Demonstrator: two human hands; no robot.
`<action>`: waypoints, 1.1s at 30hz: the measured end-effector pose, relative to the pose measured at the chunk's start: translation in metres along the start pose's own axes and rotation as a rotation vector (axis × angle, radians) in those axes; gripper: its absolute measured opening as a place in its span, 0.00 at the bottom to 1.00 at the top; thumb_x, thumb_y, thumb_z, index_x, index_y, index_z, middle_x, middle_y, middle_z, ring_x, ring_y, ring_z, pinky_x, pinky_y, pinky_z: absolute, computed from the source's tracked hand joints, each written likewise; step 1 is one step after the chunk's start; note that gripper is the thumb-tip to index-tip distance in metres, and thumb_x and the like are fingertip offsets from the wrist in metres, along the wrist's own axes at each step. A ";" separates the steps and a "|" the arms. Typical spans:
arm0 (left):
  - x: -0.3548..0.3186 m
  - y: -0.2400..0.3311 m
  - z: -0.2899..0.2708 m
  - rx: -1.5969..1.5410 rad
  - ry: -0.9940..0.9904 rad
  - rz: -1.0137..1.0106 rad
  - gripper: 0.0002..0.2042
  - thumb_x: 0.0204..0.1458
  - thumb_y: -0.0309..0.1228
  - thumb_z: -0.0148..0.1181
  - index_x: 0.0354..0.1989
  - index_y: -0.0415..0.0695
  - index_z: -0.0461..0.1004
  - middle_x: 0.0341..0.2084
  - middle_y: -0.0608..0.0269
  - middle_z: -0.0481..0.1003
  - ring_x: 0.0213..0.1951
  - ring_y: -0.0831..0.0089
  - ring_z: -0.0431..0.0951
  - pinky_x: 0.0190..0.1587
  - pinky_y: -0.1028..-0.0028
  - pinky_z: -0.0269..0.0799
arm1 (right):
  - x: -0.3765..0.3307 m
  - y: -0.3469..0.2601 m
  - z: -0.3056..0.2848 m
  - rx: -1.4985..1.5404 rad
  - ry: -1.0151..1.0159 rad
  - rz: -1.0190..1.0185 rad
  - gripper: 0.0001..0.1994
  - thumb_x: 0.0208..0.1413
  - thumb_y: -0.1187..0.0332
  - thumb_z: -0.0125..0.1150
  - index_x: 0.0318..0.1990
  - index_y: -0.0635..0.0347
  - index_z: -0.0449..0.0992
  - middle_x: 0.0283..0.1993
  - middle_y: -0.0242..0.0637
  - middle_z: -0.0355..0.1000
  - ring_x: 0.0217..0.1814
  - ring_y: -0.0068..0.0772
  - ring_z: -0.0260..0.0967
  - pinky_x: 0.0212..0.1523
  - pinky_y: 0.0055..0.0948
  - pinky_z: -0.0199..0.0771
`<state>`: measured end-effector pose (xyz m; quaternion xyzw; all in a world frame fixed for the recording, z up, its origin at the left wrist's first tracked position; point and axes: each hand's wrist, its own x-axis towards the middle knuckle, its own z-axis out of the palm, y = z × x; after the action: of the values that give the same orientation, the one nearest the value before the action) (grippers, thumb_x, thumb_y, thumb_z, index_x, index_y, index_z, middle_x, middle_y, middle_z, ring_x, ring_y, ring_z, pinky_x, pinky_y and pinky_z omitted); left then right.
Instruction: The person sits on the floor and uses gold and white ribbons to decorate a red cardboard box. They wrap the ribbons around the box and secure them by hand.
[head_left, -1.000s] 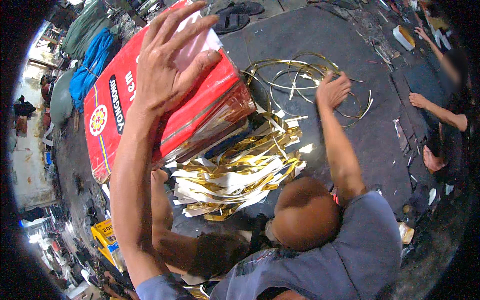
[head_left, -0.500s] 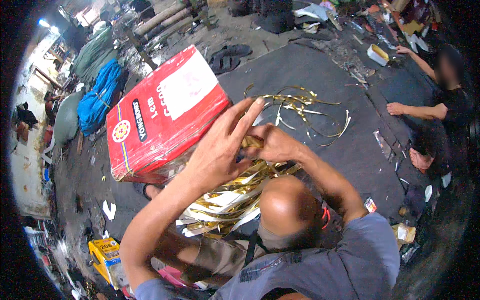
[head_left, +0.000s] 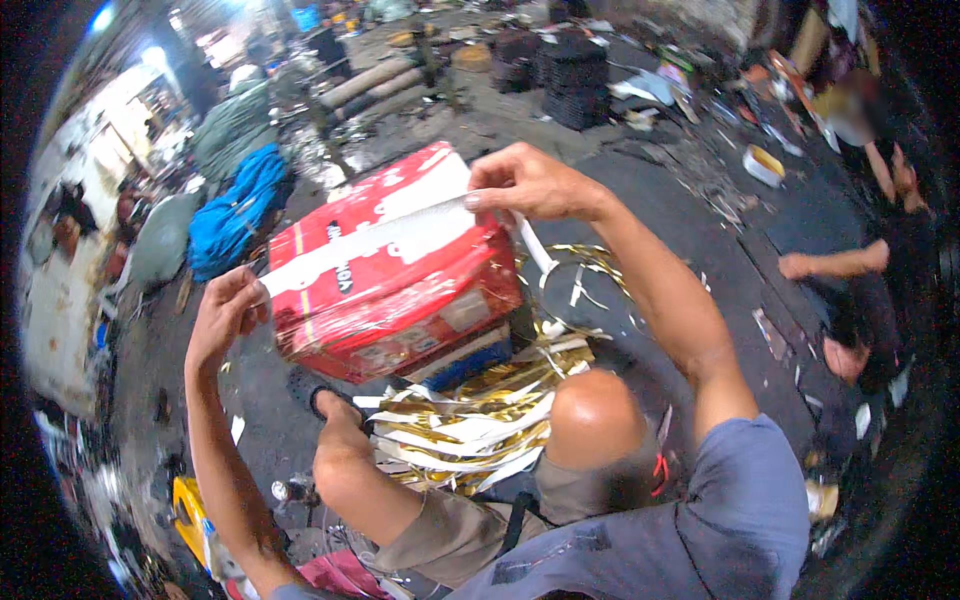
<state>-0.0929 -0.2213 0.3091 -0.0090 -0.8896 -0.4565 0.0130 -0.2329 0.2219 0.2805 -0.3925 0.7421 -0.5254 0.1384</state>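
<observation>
A long white strip (head_left: 370,240) is stretched slantwise across the top of a red cardboard box (head_left: 420,297). My left hand (head_left: 230,308) pinches the strip's near-left end beside the box. At the box's far right, my right hand (head_left: 540,184) grips the other end, and a loose tail (head_left: 536,246) hangs below it. The red box rests on a support with a blue and white side (head_left: 470,365), mostly hidden beneath it. Between my knees and the box lies a heap of gold and white strips (head_left: 455,430).
Loose gold strips (head_left: 605,265) lie on the dark floor mat to the right. Farther right sits another person (head_left: 880,270), near a small yellowish tub (head_left: 764,166). A blue bundle (head_left: 238,215) stands at left, and a yellow container (head_left: 190,510) is near my left arm.
My hands, close together over the strip heap before, have moved apart to either end of the box. The white strip now spans its top. The view has shifted.
</observation>
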 end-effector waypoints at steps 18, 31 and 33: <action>0.123 0.045 0.228 -0.160 0.191 0.389 0.15 0.52 0.27 0.67 0.47 0.37 0.76 0.34 0.50 0.82 0.34 0.62 0.82 0.39 0.64 0.78 | 0.042 0.010 0.030 -0.729 0.289 0.039 0.16 0.48 0.61 0.72 0.45 0.54 0.83 0.38 0.47 0.82 0.42 0.50 0.82 0.46 0.45 0.80; 0.116 0.047 0.234 -0.039 0.341 0.504 0.06 0.49 0.30 0.69 0.33 0.42 0.86 0.31 0.54 0.81 0.33 0.59 0.82 0.38 0.64 0.77 | 0.019 0.007 0.014 -1.056 0.178 -0.229 0.12 0.59 0.55 0.66 0.40 0.52 0.85 0.43 0.39 0.75 0.39 0.48 0.79 0.42 0.46 0.80; 0.117 0.041 0.233 -0.038 0.334 0.515 0.06 0.48 0.30 0.70 0.33 0.42 0.86 0.30 0.53 0.80 0.33 0.60 0.82 0.38 0.65 0.77 | 0.020 0.007 0.014 -1.096 0.118 -0.225 0.13 0.60 0.55 0.65 0.40 0.53 0.85 0.44 0.39 0.75 0.39 0.48 0.79 0.42 0.46 0.81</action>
<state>-0.2121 -0.0072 0.2101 -0.1593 -0.8348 -0.4500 0.2743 -0.2403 0.1991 0.2728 -0.4538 0.8666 -0.0955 -0.1844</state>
